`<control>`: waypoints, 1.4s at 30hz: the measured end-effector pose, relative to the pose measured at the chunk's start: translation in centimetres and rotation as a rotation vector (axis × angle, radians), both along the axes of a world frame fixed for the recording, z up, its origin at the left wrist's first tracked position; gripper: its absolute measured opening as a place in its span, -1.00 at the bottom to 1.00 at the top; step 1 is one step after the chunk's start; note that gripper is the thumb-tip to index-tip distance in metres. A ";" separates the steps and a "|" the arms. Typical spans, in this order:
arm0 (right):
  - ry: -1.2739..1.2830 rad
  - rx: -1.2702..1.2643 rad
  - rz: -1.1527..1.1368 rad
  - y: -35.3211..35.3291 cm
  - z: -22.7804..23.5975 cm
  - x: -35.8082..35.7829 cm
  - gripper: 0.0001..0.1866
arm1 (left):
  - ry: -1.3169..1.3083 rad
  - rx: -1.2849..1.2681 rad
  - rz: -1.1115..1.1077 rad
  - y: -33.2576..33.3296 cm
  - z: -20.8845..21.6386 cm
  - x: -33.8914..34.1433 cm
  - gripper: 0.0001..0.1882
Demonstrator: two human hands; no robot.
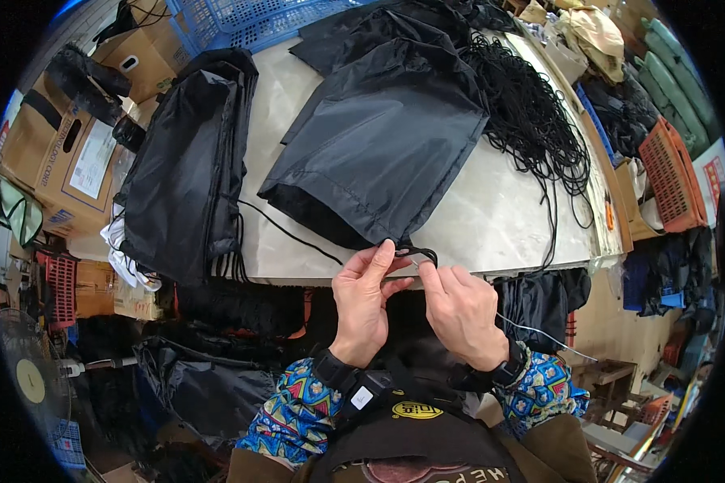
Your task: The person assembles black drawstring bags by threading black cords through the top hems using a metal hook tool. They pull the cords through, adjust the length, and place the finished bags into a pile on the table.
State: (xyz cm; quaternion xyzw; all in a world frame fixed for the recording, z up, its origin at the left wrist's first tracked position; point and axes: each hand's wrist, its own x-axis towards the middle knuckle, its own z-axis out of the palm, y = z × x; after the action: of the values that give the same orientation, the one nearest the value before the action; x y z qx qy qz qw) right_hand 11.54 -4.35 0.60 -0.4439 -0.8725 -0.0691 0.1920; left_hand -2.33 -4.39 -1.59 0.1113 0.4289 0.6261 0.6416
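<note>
We judged the step in hand to be the threading of a black cord [415, 256] into the hem of the black drawstring bag [383, 141]. The bag lay flat on the pale table [491, 217], mouth toward us, its near corner at the table edge just above our hands.

Our left hand [364, 302] was raised, palm toward us, thumb and forefinger pinched on the bag's corner hem where the cord loop showed. Our right hand [463, 310] stood just beside it, back of the hand up, thumb and forefinger pressed together on a thin light wire tool [540, 332]; its tip met the cord loop, and its tail trailed off to the right below the wrist. Both wrists were bent inward, so the fingertips almost touched.

In our judgement, the next move called for a firm hold on the hem while the tool drew the cord through, without losing the loop.

A stack of finished black bags [185, 161] lay to the left, a heap of loose black cords [532, 121] to the right.
</note>
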 end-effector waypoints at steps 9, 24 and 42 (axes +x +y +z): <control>0.056 -0.026 -0.009 -0.1 0.4 1.5 -0.67 | 0.010 0.044 -0.046 0.6 -0.1 -0.8 -0.92; 0.025 0.011 0.015 -0.5 0.6 0.7 -0.67 | 0.112 0.033 -0.027 -0.1 0.4 0.2 -0.85; 0.192 -0.312 0.058 -0.2 3.6 7.1 -0.77 | 0.210 0.135 -0.147 1.5 2.6 1.7 -0.85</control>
State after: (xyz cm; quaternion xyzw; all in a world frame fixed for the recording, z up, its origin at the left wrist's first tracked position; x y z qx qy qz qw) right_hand 18.64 -4.50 4.21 -0.4477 -0.8627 0.1151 0.2049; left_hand -0.59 -2.92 1.02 0.2502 0.4410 0.5898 0.6285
